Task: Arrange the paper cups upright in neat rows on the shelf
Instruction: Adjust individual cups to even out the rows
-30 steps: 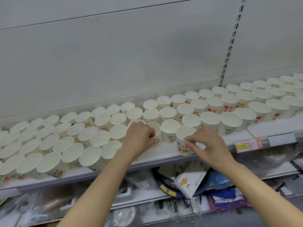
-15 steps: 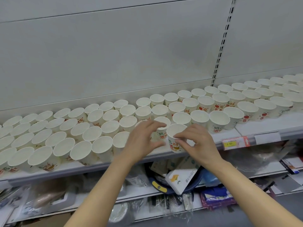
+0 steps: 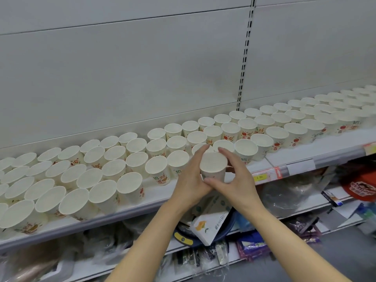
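Both hands cradle one paper cup [image 3: 213,167] at the front edge of the shelf [image 3: 284,154].

The left hand [image 3: 190,180] and right hand [image 3: 237,180] curl around the upright cup from either side, fingers reaching to its rim, thumbs meeting at its near wall. It sits in the gap between the left block of cups [image 3: 130,186] and the right rows [image 3: 246,149]. To do this well, I would keep it level, set it flush beside the front-row neighbours, and squeeze lightly, since thin paper dents.

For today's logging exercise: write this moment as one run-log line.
both hands hold one paper cup | upright | front of shelf
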The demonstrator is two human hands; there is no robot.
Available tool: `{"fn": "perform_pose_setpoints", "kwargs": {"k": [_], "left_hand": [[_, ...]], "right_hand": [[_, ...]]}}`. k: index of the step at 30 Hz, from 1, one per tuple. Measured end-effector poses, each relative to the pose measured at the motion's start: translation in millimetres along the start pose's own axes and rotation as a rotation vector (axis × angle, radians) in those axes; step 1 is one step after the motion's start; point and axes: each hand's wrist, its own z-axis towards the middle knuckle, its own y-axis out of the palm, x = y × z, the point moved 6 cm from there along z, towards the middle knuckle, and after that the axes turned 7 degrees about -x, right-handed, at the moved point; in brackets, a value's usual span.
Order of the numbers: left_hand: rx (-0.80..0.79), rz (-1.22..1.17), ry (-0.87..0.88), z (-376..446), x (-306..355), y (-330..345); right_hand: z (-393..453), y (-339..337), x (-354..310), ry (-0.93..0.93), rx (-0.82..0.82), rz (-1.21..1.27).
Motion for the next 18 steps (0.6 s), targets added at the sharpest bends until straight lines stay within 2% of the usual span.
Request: {"fn": "perform_pose_setpoints", "kwargs": {"k": [5,9,13,16,18], "left_hand": [[-0.156,0.05,0.05,28.1,13.5,38.9],[-0.321,0.177,0.121,47.3,15.1,53.1],[-0.095,0.453,0.158,80.7,22.3,53.5],[-0.098,0.744,0.137,106.8,28.7,87.5],[-0.069,0.834,0.077,121.0,23.5,101.0]], "right_hand": [[-1.2,-31.9,31.8,0.184,0.098,0.027],[-11.0,-75.4,57.2,0.236,0.212,0.049],[-9.6,-122.8,79.7,0.243,0.264,0.006],[7.2,-145.5,98.3,0.242,0.219,-0.032],[20.6,-158.1,109.2,0.225,0.178,-0.062]]}}
